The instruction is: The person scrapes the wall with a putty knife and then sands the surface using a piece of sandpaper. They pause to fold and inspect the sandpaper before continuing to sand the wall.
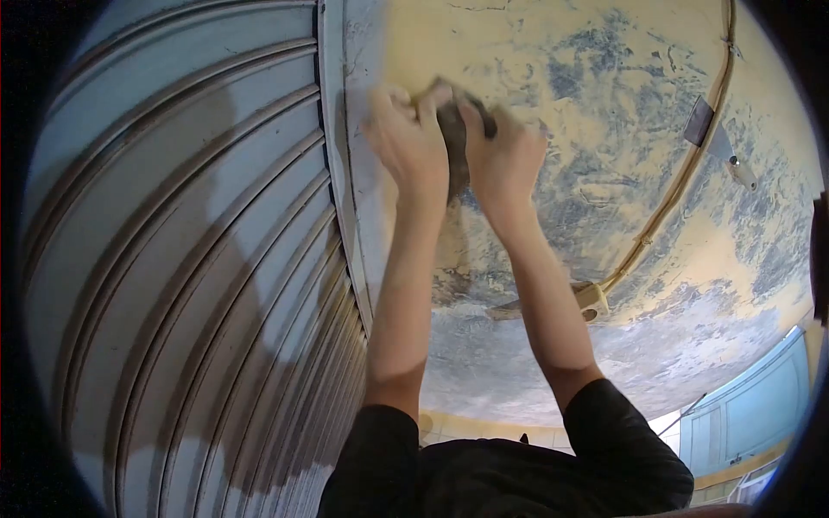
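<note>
Both my hands are raised against a worn wall (604,112) with patchy yellow and grey paint. Between them is a dark grey piece (452,142), blurred by motion, that looks like a sheet of sandpaper. My left hand (410,138) grips its left side with curled fingers, close to the edge of the shutter. On the other side, my right hand (505,155) is closed round it, thumb over the top. The fingers partly hide the sheet, so its full shape does not show.
A ribbed metal shutter (173,259) fills the left. On the right, a cable (682,194) runs down the wall to a beige box (591,300). A putty knife (741,173) sits by the cable. A light blue door (747,406) stands at lower right.
</note>
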`<state>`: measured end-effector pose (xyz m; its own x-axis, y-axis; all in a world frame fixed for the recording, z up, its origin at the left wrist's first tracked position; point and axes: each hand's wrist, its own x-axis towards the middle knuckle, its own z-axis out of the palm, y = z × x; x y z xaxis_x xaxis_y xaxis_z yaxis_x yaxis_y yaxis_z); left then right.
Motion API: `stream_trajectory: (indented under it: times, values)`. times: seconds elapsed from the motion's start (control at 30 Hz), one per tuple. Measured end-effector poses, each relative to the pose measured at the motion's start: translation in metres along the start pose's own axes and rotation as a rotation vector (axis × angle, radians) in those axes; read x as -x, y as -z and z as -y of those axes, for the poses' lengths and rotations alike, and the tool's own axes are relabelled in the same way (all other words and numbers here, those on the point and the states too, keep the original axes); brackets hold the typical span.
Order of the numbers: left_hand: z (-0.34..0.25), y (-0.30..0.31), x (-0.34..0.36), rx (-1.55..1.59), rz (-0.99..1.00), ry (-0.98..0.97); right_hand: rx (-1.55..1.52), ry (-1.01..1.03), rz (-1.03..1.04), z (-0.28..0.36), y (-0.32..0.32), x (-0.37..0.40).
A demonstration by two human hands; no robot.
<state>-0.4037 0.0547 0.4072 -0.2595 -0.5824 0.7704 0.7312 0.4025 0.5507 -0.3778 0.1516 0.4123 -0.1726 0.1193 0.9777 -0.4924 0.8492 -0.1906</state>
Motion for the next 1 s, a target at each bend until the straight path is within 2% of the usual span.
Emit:
stream_trajectory:
  times: [0.07,0.13,0.23,0.3,0.4,0.47,0.57,0.63,0.77,0.83,0.93,1.0]
  values:
    - [0.024,0.012,0.047,-0.041,0.020,0.061,-0.020,-0.078,0.077,-0.010,0.009,0.048]
    - [0.040,0.018,0.071,-0.155,-0.003,0.025,-0.049,-0.151,0.120,-0.014,0.011,0.064]
    - [0.027,0.003,0.049,-0.076,-0.103,0.001,-0.075,-0.157,0.082,-0.012,0.007,0.050]
    - [0.010,-0.007,0.002,-0.055,-0.109,-0.041,-0.008,-0.037,-0.006,0.001,-0.003,-0.002]
    - [-0.003,-0.002,-0.020,-0.044,-0.077,-0.033,-0.058,-0.064,0.062,0.016,-0.007,-0.031]
    - [-0.001,0.000,-0.011,-0.033,-0.053,-0.014,-0.064,-0.108,0.065,0.008,-0.006,-0.013]
    - [0.026,0.015,0.046,-0.030,-0.030,0.102,-0.015,-0.081,0.060,-0.004,0.001,0.050]
    - [0.042,0.022,0.078,-0.218,-0.099,0.006,-0.082,-0.178,0.042,-0.015,0.001,0.083]
    - [0.030,0.015,0.040,-0.102,-0.054,0.069,-0.056,-0.169,0.055,-0.002,-0.006,0.044]
    - [0.013,0.003,0.000,0.074,-0.116,0.012,-0.027,-0.043,-0.010,0.008,-0.016,0.001]
    - [0.008,0.004,-0.012,-0.023,-0.108,0.019,-0.098,-0.097,0.076,0.019,-0.009,-0.014]
    - [0.016,0.007,0.008,-0.068,-0.120,0.001,-0.052,-0.073,0.089,0.010,-0.007,0.004]
